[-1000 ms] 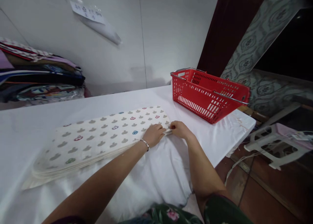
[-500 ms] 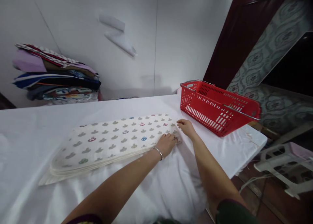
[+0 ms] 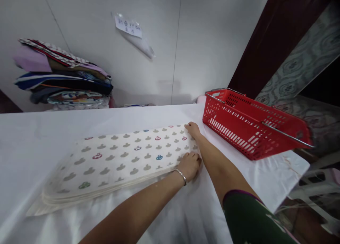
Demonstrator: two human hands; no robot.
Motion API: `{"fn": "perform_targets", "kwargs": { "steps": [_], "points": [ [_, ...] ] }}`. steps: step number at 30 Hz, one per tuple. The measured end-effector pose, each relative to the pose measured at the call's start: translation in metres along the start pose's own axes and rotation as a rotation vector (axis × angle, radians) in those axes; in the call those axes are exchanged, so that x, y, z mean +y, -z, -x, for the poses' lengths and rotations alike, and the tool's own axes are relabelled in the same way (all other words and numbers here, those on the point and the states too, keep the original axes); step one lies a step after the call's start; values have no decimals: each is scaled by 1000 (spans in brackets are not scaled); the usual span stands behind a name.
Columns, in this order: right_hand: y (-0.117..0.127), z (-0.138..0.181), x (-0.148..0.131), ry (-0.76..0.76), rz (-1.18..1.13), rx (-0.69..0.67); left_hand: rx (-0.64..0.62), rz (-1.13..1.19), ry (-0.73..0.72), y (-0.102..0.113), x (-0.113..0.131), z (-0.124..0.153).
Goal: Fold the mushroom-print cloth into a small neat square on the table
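Observation:
A flat stack of folded white cloth (image 3: 143, 155), printed with grey mushroom shapes and a few red, blue and green ones, lies lengthwise on the white-covered table. At its near right corner my left hand (image 3: 190, 165), with a silver bracelet on the wrist, has its fingers curled over the cloth's edge. My right hand (image 3: 193, 129) holds the far right corner, its fingers closed at the edge; the fingertips are partly hidden. The stack's left end is rounded, with several layers showing and a lower flap sticking out at the near left.
Right of the cloth stands a red plastic basket (image 3: 239, 125) with metal handles. A pile of folded garments (image 3: 66, 77) rises at the back left by the wall. A paper note (image 3: 129, 26) hangs on the wall. Off the table's right end is a white plastic stool (image 3: 316, 198).
My right hand has moved from just off the cloth's right edge to its far right corner. My left hand stays at the near corner. The view has shifted slightly.

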State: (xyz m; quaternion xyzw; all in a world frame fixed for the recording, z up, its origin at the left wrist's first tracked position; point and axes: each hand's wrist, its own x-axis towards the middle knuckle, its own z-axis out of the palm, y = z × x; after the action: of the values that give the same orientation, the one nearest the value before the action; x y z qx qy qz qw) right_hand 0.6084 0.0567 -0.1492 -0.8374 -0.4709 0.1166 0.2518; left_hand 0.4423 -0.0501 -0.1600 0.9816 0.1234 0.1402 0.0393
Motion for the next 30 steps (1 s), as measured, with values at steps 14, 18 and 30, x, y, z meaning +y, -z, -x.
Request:
{"fn": "perform_targets", "kwargs": {
  "steps": [14,18,30],
  "points": [
    [-8,31,-14,462,362,-233,-5,41,-31,1,5,6],
    [-7,39,-22,392,452,-278,-24,87,-60,11,1,18],
    [-8,129,52,488,439,-71,-105,-127,919,98,-128,223]
  ]
}}
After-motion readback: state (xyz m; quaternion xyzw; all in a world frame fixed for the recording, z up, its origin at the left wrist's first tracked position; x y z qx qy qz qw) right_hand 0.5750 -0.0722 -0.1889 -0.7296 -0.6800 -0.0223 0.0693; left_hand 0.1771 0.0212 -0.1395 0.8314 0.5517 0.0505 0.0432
